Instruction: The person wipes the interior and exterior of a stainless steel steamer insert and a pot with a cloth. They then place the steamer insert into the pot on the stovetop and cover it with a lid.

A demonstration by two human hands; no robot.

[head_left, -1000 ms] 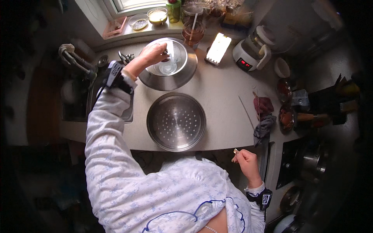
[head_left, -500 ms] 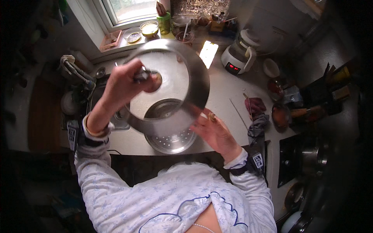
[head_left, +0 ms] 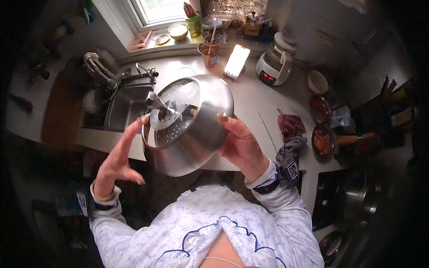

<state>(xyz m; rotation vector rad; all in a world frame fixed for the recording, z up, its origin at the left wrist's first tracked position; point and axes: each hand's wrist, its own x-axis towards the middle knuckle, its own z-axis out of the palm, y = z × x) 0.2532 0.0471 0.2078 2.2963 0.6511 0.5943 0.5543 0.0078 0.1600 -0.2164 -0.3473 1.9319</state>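
A steel-rimmed glass lid (head_left: 208,129) with a metal knob (head_left: 163,109) is tilted over the counter's front edge. My right hand (head_left: 243,145) grips its right side, thumb on the steel and fingers partly hidden beneath. At the lid's left rim is my left hand (head_left: 117,161), open, thumb and fingers apart, fingertips close to the rim; whether they touch it I cannot tell. Through the glass shows a perforated steel steamer (head_left: 166,136), mostly hidden; whether it is joined to the lid or below it is unclear.
A sink (head_left: 127,109) lies to the left. Behind stand a lit phone (head_left: 236,61), a brown cup (head_left: 208,52) and a white electric kettle (head_left: 272,64). On the right are a thin stick (head_left: 268,129), a dark red cloth (head_left: 291,125) and bowls (head_left: 322,142), with a stove (head_left: 337,196) nearer me.
My left hand has let go of the knob and moved down and left. The lid has come lower and nearer me, tilting left, with my right hand now gripping its side.
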